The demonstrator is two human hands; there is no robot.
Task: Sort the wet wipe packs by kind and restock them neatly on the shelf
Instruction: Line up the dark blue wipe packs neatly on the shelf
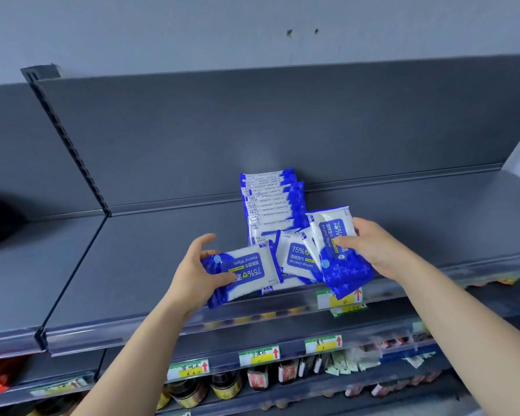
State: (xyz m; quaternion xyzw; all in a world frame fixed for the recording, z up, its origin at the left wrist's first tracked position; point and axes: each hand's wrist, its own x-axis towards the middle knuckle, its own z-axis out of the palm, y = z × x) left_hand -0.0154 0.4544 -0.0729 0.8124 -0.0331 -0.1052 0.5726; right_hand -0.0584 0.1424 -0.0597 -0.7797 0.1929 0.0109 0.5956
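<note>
- The left hand point(198, 265) was clamped on the blue end of an alcohol wipe pack point(246, 265), thumb on its face, in front and to the left of the standing row point(267, 202).
- The right hand point(370, 247) pinched a second pack point(339, 253) by its long edge, in front and to the right of that row. A further pack seemed to lie beneath it.
- A loose pack point(297, 256) leaned just in front of the row, between the two held ones, on the shelf point(162, 250).
- The packs looked light, soft and glossy, so probably slippery, and the film would dent under a hard squeeze.
- Gripping across the flat faces, near the middle, seemed safest, as the sealed ends would likely flop.
</note>
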